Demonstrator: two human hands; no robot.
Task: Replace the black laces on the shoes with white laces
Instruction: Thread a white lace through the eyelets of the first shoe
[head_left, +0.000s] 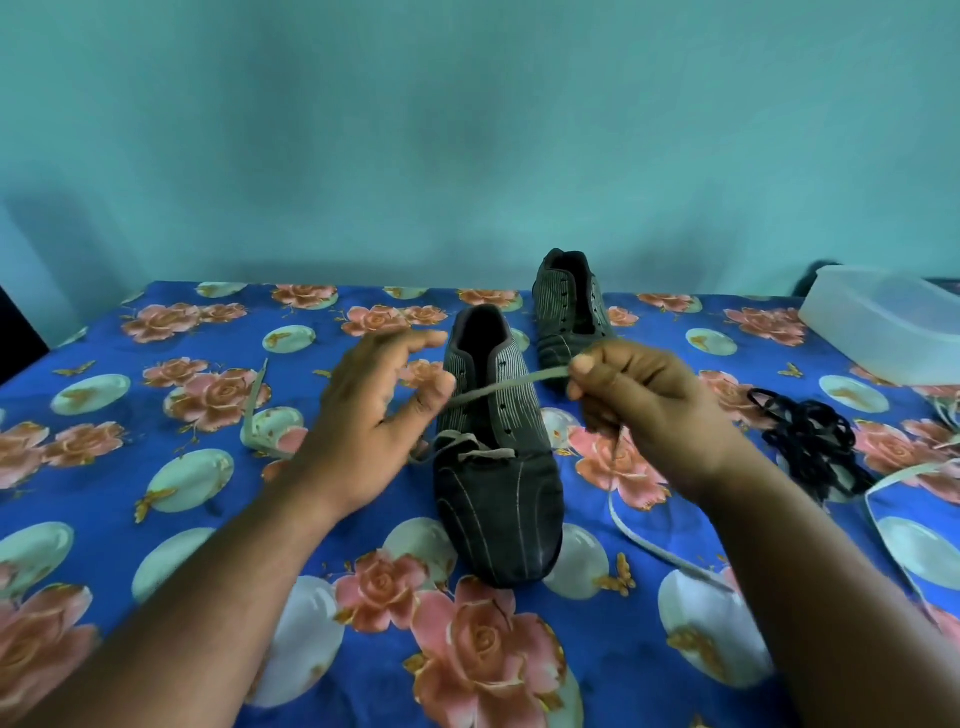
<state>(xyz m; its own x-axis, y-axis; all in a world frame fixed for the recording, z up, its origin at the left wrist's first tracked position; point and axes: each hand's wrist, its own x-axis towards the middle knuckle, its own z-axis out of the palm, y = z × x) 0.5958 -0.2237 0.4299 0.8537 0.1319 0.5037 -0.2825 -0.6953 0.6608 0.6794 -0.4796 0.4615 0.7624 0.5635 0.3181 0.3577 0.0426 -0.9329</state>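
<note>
A dark striped shoe (501, 483) stands in the middle of the bed with its toe toward me. A white lace (498, 387) runs through its lowest eyelets and stretches across the tongue. My right hand (644, 410) pinches that lace at its right end, and the rest of the lace trails down onto the bedspread. My left hand (374, 410) is beside the shoe's left side, with its thumb and fingers touching the lace's left part. A second dark shoe (569, 306) without laces stands behind. Black laces (810, 441) lie heaped to the right.
The blue bedspread (208, 545) with pink roses covers the whole surface. A clear plastic box (883, 322) sits at the far right. Another white lace (893, 483) lies at the right edge. A teal wall rises behind the bed.
</note>
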